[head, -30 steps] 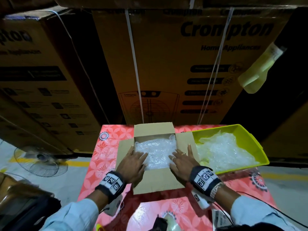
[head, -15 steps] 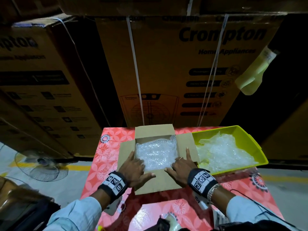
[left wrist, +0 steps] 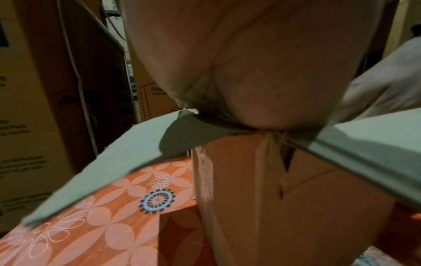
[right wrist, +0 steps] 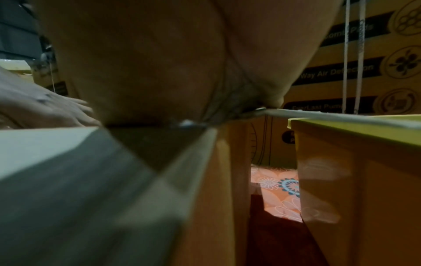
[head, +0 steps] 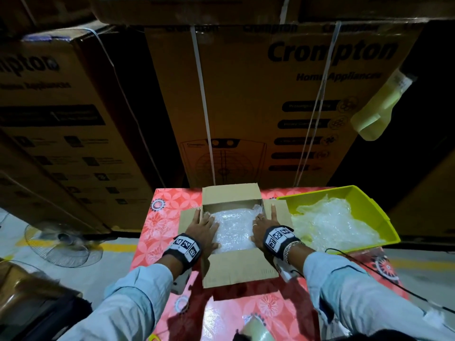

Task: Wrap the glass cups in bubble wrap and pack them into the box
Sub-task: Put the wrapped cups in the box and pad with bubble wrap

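Note:
An open cardboard box (head: 236,269) stands on the red flowered table (head: 165,220), filled to the top with bubble wrap (head: 236,227). No glass cup shows; anything beneath the wrap is hidden. My left hand (head: 203,226) lies along the box's left rim with fingers stretched out, its palm on the wrap. My right hand (head: 264,223) lies along the right rim, with the index finger straight on the right flap and the other fingers on the wrap. In the wrist views each palm (left wrist: 250,72) (right wrist: 148,63) presses down on a near corner of the box (left wrist: 284,198) (right wrist: 216,198).
A yellow-green bin (head: 369,207) with loose bubble wrap (head: 330,222) touches the box's right flap. Tall printed cartons (head: 270,107) wall off the table's far edge. A fan (head: 64,244) stands on the floor at the left. A pale roll (head: 256,331) lies near the table's front edge.
Both hands have slid forward and apart, from the near part of the wrap and front flap to the box's left and right rims.

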Demonstrator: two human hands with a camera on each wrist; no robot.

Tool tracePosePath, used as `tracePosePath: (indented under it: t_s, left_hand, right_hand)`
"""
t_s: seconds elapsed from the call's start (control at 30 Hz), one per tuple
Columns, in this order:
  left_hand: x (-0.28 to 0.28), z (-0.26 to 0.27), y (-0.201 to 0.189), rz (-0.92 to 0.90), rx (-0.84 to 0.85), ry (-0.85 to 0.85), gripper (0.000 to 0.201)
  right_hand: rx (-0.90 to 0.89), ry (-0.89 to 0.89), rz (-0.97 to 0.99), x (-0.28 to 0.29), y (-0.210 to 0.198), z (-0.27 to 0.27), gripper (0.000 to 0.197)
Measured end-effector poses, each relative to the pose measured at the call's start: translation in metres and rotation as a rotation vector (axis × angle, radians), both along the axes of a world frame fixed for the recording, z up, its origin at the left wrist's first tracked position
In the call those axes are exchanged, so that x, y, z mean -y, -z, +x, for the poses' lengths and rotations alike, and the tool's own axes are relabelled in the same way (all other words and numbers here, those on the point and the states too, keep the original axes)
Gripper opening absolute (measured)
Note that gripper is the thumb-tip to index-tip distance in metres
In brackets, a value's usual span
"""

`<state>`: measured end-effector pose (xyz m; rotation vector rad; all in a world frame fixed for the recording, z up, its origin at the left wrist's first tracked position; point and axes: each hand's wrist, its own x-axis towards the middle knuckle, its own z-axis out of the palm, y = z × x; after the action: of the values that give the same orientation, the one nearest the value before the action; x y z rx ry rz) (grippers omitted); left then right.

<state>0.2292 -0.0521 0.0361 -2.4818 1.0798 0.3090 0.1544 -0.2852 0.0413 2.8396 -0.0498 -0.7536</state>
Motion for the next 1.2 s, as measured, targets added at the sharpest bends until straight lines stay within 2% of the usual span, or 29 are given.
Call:
tracePosePath:
  t_s: [0.1,0.2,0.27,0.37,0.47,0.6,0.73,0.87,0.97,1.07,1.2]
  left_hand:
    - [-0.004,-0.004,-0.004,-0.080,0.019,0.015,0.073]
    - [-0.008,-0.008,-0.012,-0.246,0.026,0.039,0.065]
    - [-0.009,-0.011,-0.017,-0.336,-0.017,0.074,0.061]
    - [-0.010,-0.012,-0.014,-0.251,-0.076,0.183,0.060]
    - [-0.006,-0.017,-0.010,-0.131,-0.078,0.151,0.067]
    - [-0.002,-0.028,-0.002,-0.261,0.022,0.103,0.071]
    - [-0.009,-0.034,0.001,-0.371,-0.006,0.095,0.077]
    - [-0.003,-0.043,-0.022,-0.573,-0.008,-0.031,0.075]
    - [0.015,-0.054,-0.035,-0.792,-0.087,-0.028,0.066]
    - [0.042,-0.070,-0.040,-0.925,-0.208,0.002,0.061]
    - [0.073,-0.103,-0.044,-1.009,-0.359,0.057,0.051]
  right_hand:
    - [0.086,-0.006,0.049,-0.001,-0.004,-0.006,0.054]
    - [0.172,0.004,0.143,-0.003,-0.011,-0.015,0.056]
    - [0.164,0.010,0.181,-0.005,-0.010,-0.027,0.062]
    - [0.128,0.002,0.213,-0.006,-0.005,-0.041,0.066]
    - [0.194,-0.020,0.219,-0.007,0.000,-0.040,0.064]
    - [0.194,-0.031,0.275,-0.009,-0.003,-0.044,0.060]
    - [0.243,-0.011,0.413,0.000,-0.010,-0.060,0.052]
    - [0.469,0.129,0.609,0.021,-0.031,-0.085,0.036]
    - [0.598,0.292,0.696,0.050,-0.039,-0.113,0.021]
    - [0.678,0.470,0.696,0.085,-0.049,-0.141,0.009]
    - [0.687,0.682,0.575,0.146,-0.056,-0.168,0.005]
